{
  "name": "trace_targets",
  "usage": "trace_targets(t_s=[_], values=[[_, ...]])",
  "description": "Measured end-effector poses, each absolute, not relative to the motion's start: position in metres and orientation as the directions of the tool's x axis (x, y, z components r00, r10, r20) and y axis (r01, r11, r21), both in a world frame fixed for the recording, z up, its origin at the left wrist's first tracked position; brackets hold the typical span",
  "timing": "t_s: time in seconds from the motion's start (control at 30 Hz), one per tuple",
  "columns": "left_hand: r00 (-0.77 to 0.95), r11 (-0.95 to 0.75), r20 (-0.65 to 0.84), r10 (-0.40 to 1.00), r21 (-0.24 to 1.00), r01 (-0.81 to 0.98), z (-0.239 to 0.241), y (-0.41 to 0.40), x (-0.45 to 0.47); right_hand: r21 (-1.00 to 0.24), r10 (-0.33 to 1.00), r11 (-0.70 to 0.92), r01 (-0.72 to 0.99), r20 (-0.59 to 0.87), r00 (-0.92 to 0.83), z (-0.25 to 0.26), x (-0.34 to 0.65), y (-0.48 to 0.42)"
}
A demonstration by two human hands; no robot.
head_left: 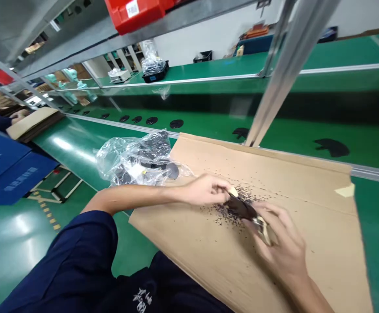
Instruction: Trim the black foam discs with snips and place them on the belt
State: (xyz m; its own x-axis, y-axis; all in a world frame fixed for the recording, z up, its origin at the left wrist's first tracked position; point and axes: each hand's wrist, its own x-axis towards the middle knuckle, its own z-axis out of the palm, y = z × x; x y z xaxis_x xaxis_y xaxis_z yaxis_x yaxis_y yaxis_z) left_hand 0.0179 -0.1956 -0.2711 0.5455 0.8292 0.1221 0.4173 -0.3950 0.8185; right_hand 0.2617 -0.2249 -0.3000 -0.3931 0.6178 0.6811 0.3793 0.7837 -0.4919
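Note:
A dark, flat, thin piece (241, 208) is stretched between my two hands above the cardboard sheet (189, 234). My left hand (207, 190) pinches its left end, with a pale yellow covering on a fingertip. My right hand (282, 234) is closed round its right end, and a shiny metallic, pale yellow bit shows among those fingers. Motion blur hides what that bit is. Many small black scraps (226, 216) lie scattered on the cardboard beneath and around the hands.
Left of the cardboard lies a clear plastic bag (133, 158) with dark pieces inside. Dark flat pieces (176, 124) sit in a row on the green belt behind. A metal post (277, 74) rises at the cardboard's far edge. Blue boxes (9, 169) and another person's hand (19, 115) are at far left.

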Motion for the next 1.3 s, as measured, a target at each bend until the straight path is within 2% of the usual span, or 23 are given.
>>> trace_targets(t_s=[0.1,0.17,0.2,0.23,0.27,0.33,0.53,0.6,0.67,0.77,0.83,0.9,0.97,1.07,1.17,1.3], values=[[0.532,-0.382,0.096,0.842,0.801,0.460,-0.278,-0.226,0.011,-0.628,0.688,0.722,0.290,0.606,-0.399,-0.301,0.261,-0.227],[0.456,-0.359,0.061,0.888,0.712,0.604,-0.269,-0.231,-0.014,-0.723,0.783,0.617,0.310,0.526,-0.332,-0.300,0.260,-0.228],[0.392,-0.329,0.034,0.919,0.615,0.716,-0.263,-0.230,-0.030,-0.764,0.824,0.561,0.319,0.480,-0.300,-0.299,0.260,-0.229],[0.285,-0.263,-0.001,0.959,0.385,0.885,-0.257,-0.228,-0.047,-0.798,0.857,0.509,0.323,0.434,-0.278,-0.298,0.259,-0.229],[0.166,-0.159,-0.041,0.985,0.145,0.977,-0.252,-0.226,-0.062,-0.826,0.882,0.462,0.325,0.389,-0.266,-0.297,0.258,-0.229],[0.045,-0.049,-0.051,0.998,-0.069,0.996,-0.247,-0.222,-0.087,-0.861,0.913,0.391,0.325,0.317,-0.258,-0.298,0.257,-0.227],[0.067,-0.080,-0.101,0.993,-0.128,0.989,-0.256,-0.216,-0.102,-0.868,0.935,0.331,0.370,0.248,-0.254,-0.306,0.256,-0.225],[0.090,-0.097,-0.070,0.993,-0.098,0.990,-0.253,-0.217,-0.102,-0.869,0.937,0.328,0.371,0.247,-0.248,-0.305,0.256,-0.225],[0.138,-0.138,-0.011,0.990,0.035,0.990,-0.247,-0.220,-0.101,-0.881,0.942,0.311,0.356,0.237,-0.237,-0.302,0.256,-0.226],[0.187,-0.212,0.099,0.977,0.460,0.862,-0.240,-0.232,-0.092,-0.917,0.954,0.258,0.303,0.193,-0.228,-0.298,0.255,-0.226],[0.180,-0.232,0.150,0.972,0.743,0.628,-0.243,-0.240,-0.074,-0.942,0.962,0.210,0.261,0.152,-0.227,-0.297,0.254,-0.226],[0.163,-0.227,0.177,0.971,0.899,0.374,-0.253,-0.245,-0.048,-0.961,0.968,0.157,0.226,0.104,-0.228,-0.298,0.253,-0.226],[0.138,-0.224,0.198,0.970,0.951,0.212,-0.267,-0.246,-0.018,-0.976,0.973,0.099,0.195,0.054,-0.225,-0.300,0.252,-0.228],[0.049,-0.257,0.252,0.966,0.956,0.140,-0.287,-0.242,0.024,-0.991,0.981,0.026,0.128,0.001,-0.193,-0.299,0.251,-0.232],[0.002,-0.298,0.302,0.953,0.938,0.177,-0.298,-0.240,0.048,-0.998,0.989,0.004,0.064,-0.005,-0.151,-0.296,0.249,-0.237],[0.098,-0.292,0.275,0.956,0.907,0.304,-0.300,-0.243,0.051,-0.996,0.987,0.040,0.076,0.027,-0.158,-0.294,0.249,-0.241]])
